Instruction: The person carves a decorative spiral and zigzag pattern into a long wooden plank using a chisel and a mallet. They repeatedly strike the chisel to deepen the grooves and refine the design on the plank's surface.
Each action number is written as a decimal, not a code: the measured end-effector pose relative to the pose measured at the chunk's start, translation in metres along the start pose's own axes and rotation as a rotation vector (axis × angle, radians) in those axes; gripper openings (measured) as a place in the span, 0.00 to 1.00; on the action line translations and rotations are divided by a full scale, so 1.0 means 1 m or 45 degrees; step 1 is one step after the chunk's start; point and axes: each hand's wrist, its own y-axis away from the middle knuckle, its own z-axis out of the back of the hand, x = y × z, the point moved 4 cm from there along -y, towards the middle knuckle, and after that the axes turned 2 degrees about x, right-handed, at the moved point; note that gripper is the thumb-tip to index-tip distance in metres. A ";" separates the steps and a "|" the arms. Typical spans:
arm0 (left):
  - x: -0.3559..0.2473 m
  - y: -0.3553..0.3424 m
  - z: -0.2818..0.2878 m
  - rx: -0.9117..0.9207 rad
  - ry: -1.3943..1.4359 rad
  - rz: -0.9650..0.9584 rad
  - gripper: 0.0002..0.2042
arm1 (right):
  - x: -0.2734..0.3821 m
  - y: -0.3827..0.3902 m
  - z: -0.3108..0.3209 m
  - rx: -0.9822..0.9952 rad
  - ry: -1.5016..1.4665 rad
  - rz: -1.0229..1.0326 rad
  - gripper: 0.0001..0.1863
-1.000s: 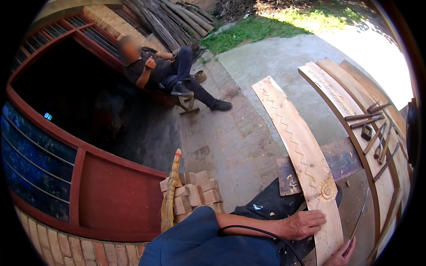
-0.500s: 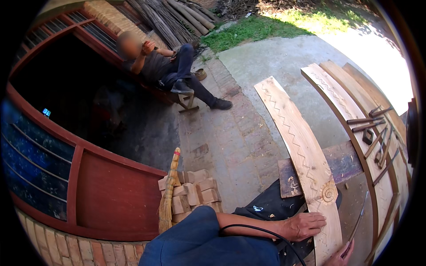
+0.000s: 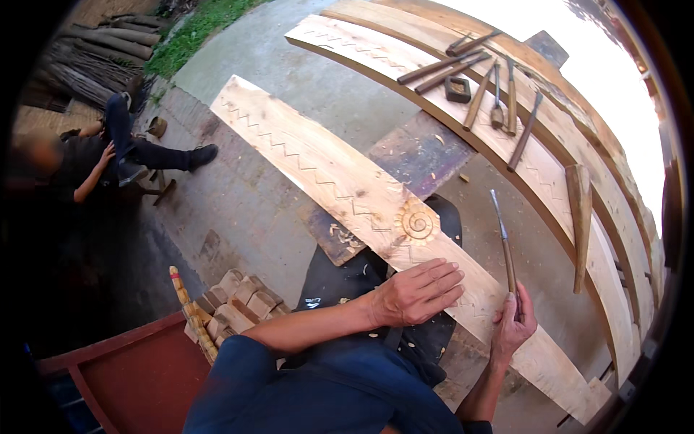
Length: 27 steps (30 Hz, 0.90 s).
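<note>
the long pale plank (image 3: 376, 202) lies slantwise across the person's lap and a dark board (image 3: 416, 148); its spiral flower (image 3: 417, 223) looks carved in relief, while the zigzag line (image 3: 315, 172) seems only thinly cut or drawn, the wood around it uncarved. below the flower, marks are faint, partly covered by the left hand (image 3: 423, 291), which rests palm-down, gripping nothing. the right hand (image 3: 515, 322) closes around a chisel (image 3: 503, 235), its handle end hidden, blade clear of the wood. farther out, the seated person (image 3: 83, 163) fades into shadow.
</note>
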 end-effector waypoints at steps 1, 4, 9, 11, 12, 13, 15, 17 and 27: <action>0.001 -0.004 -0.003 0.003 -0.018 -0.055 0.16 | 0.006 0.001 0.001 0.053 -0.024 0.000 0.17; 0.002 -0.029 -0.009 -0.035 0.059 -0.215 0.15 | 0.032 0.010 0.014 0.162 0.172 0.212 0.18; 0.013 -0.051 -0.013 0.027 0.116 -0.258 0.20 | 0.058 0.022 0.024 0.393 0.338 0.305 0.20; 0.018 -0.052 -0.022 0.091 0.155 -0.263 0.25 | 0.065 0.025 0.027 0.482 0.377 0.311 0.21; 0.020 -0.051 -0.027 0.140 0.202 -0.253 0.25 | 0.067 0.025 0.027 0.490 0.390 0.350 0.23; 0.021 -0.051 -0.030 0.192 0.248 -0.251 0.26 | 0.069 0.026 0.028 0.511 0.422 0.374 0.24; 0.022 -0.053 -0.034 0.280 0.306 -0.251 0.24 | 0.073 0.026 0.032 0.557 0.484 0.423 0.24; 0.021 -0.052 -0.039 0.336 0.342 -0.251 0.22 | 0.075 0.025 0.030 0.575 0.495 0.435 0.24; 0.022 -0.051 -0.044 0.368 0.364 -0.211 0.23 | 0.074 0.023 0.028 0.606 0.510 0.434 0.25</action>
